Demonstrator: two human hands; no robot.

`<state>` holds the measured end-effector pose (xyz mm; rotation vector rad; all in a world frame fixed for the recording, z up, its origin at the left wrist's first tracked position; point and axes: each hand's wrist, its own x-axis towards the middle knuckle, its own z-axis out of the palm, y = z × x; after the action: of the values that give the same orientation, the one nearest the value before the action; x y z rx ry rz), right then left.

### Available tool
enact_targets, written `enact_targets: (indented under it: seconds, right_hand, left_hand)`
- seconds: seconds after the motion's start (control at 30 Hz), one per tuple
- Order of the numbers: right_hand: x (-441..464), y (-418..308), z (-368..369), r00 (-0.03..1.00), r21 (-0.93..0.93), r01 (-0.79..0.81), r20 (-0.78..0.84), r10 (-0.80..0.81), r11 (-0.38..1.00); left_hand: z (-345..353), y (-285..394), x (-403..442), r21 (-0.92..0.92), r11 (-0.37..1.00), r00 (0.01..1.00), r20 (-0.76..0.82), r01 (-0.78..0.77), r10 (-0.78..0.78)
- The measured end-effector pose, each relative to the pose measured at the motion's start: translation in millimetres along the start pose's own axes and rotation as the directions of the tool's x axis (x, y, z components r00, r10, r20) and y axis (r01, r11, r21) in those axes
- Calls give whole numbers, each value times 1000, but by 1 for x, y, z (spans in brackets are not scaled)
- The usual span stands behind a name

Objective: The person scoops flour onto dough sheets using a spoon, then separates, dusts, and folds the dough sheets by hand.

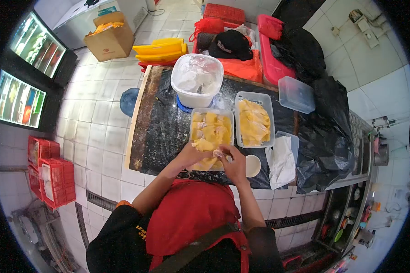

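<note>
My left hand (196, 154) is closed around a yellow dough wrapper (204, 145) above the near end of a clear plastic container (233, 123). Folded yellow dumplings (210, 129) fill that container in rows. Close beside it, the fingers of my right hand (233, 163) are pinched together at a small pale, pinkish lump (217, 154) against the wrapper; the fingertips partly hide it. To the right stands a second clear container (272, 113) with more flat yellow dough pieces (254, 122). A round cream-coloured cup (253, 166) sits just right of my right hand.
A white tub (197, 93) dusted with flour stands behind the dumplings. A white cloth (281, 161) and an upturned clear box (296, 94) lie on the right. Black plastic (328, 132) covers the table's right side. A black cap (230, 44) rests at the back.
</note>
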<state>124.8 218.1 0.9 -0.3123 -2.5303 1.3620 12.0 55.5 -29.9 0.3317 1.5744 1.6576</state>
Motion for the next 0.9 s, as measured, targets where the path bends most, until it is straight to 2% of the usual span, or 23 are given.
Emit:
enact_targets:
  seconds: [0.03, 0.07, 0.2, 0.27, 0.3, 0.37, 0.4, 0.43, 0.47, 0.5, 0.53, 0.57, 0.6, 0.63, 0.67, 0.7, 0.77, 0.8, 0.83, 0.87, 0.9]
  right_hand:
    - [0, 3, 2, 983, 187, -182, 41, 177, 965]
    - [2, 5, 4, 935, 359, -353, 113, 335, 864]
    - [6, 19, -1, 927, 264, -368, 177, 330, 892]
    - [21, 20, -3, 933, 314, -353, 192, 305, 881]
    - [30, 26, -1, 933, 316, -353, 188, 307, 881]
    - [49, 43, 6, 977, 242, -210, 93, 193, 947]
    - [56, 42, 6, 978, 244, -205, 91, 188, 948]
    - [62, 41, 6, 992, 22, -105, 78, 103, 994]
    - [63, 39, 6, 996, -203, -2, 85, 20, 979]
    - [64, 42, 8, 996, -202, 0, 85, 18, 979]
    - [66, 46, 12, 992, -266, 105, 90, -84, 958]
    - [67, 50, 16, 977, -326, 208, 106, -183, 922]
    - [66, 52, 18, 976, -325, 212, 113, -185, 922]
    - [66, 55, 21, 967, -347, 255, 86, -240, 902]
    - [65, 57, 24, 953, -371, 297, 59, -297, 880]
    - [65, 55, 24, 952, -369, 302, 65, -299, 879]
    - [63, 43, 19, 940, -418, 296, -33, -340, 859]
    - [60, 31, 15, 939, -419, 297, -33, -342, 858]
    - [53, 15, 9, 984, -187, 139, -88, -157, 973]
    - [48, -2, 3, 995, 62, -35, -94, 41, 997]
    - [46, -18, -4, 994, 61, -39, -96, 45, 997]
  left_hand:
    - [2, -3, 1, -17, 999, 999, 3, 36, -36]
    - [2, -6, 2, -33, 997, 997, 4, 71, -71]
    - [6, 14, -6, -12, 991, 985, 119, 131, -129]
    - [5, 21, -12, 55, 998, 988, 148, 28, -36]
    - [4, 20, -14, 57, 998, 988, 152, 28, -37]
    - [-5, 18, -18, 94, 996, 990, 138, -3, -10]
    - [-17, 10, -16, 97, 995, 991, 137, -7, -6]
    - [-31, 1, -13, 379, 924, 979, 161, 53, -122]
    - [-41, -10, -10, 630, 771, 958, 152, 95, -242]
    - [-42, -9, -13, 630, 771, 959, 151, 94, -240]
    - [-43, -8, -17, 372, 918, 976, 105, 139, -191]
    - [-43, -8, -20, 76, 985, 987, 44, 153, -157]
    - [-42, -8, -21, 71, 985, 987, 39, 154, -157]
    - [-40, -8, -20, -190, 961, 979, 73, 200, -190]
    - [-38, -9, -18, -436, 868, 971, 114, 238, -209]
    - [-33, -6, -16, -440, 866, 972, 109, 235, -208]
    - [-22, 8, -14, -670, 717, 981, 150, 192, -123]
    - [-19, 16, -14, -670, 717, 981, 150, 191, -121]
    - [-15, 23, -15, -738, 649, 979, 197, 185, -55]
    - [-13, 27, -14, -797, 574, 971, 237, 185, 15]
    - [-13, 23, -12, -797, 574, 971, 240, 190, 13]
